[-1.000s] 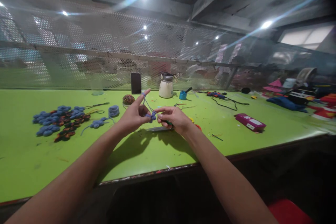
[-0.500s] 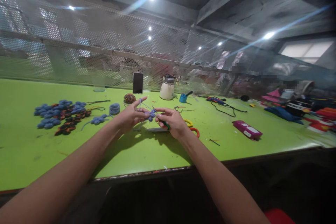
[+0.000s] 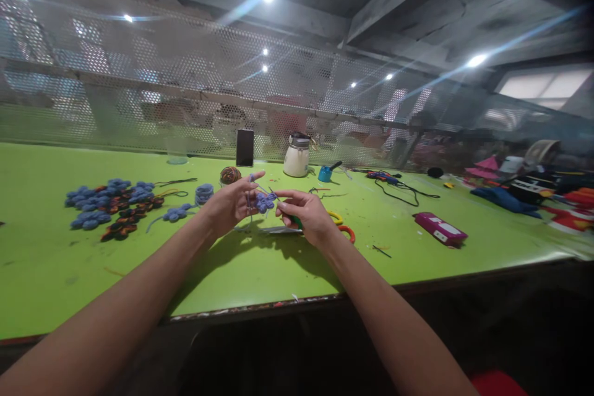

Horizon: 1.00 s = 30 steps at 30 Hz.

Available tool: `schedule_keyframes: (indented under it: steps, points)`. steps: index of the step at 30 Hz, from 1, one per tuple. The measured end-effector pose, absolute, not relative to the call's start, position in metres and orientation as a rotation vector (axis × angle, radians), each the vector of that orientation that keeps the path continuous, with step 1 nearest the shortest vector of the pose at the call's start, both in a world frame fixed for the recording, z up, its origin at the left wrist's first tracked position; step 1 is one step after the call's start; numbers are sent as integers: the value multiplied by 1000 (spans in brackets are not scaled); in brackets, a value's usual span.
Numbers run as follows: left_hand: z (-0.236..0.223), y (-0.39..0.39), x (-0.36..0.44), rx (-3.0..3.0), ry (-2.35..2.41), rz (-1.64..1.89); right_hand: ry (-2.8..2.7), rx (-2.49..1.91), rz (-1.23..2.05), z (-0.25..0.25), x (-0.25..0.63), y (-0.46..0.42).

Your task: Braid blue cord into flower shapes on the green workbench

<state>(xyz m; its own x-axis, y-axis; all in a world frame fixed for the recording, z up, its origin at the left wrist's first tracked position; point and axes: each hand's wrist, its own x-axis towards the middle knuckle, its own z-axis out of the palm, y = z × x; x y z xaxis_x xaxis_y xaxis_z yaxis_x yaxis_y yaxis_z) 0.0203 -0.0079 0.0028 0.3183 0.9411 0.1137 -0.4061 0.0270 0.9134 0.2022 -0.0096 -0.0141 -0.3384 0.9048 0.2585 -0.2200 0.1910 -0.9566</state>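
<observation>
- Your left hand (image 3: 234,201) pinches the left edge of a small periwinkle-blue crocheted flower (image 3: 266,202), soft and lobed, held above the worktop between your two hands.
- A strand of the same blue yarn runs by your raised left index finger.
- Your right hand (image 3: 310,216) is curled around a thin tool with a green handle (image 3: 295,221), its far end up against the flower.
- Scissors with yellow and orange-red loop handles (image 3: 346,232) lie below your right hand, which hides their middle; the flat metal blades show beneath it.
- The smooth, glossy green worktop (image 3: 223,288) carries a cluster of puffy blue knitted flowers (image 3: 90,219) at the left, mixed with black-and-orange ones (image 3: 116,232).
- Nearer you find a single blue flower with a loose tail (image 3: 177,213) and a coil of blue yarn (image 3: 203,193).
- Behind your left hand sits a round multicoloured yarn ball (image 3: 230,174), partly covered.
- Farther back stand a dark upright rectangular slab (image 3: 245,148) and a rounded white jar with a dark lid (image 3: 296,158).
</observation>
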Motion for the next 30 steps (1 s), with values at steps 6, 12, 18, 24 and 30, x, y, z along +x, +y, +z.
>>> schedule_keyframes:
  steps: [6,12,18,24,30]
  points:
    - [2,-8,20,1156,663,1148,-1434,-728,1362,-12,202,-13]
    - [0,-7,21,1250,623,1178,-1440,-769,1358,-13,201,-12]
    - [0,-7,21,1288,586,1164,-1415,-799,1368,-12,199,-13]
    - [-1,-5,20,1300,591,1177,-1402,-807,1356,-12,199,-13]
    - [-2,-3,19,1309,620,1188,-1396,-788,1357,-12,199,-12]
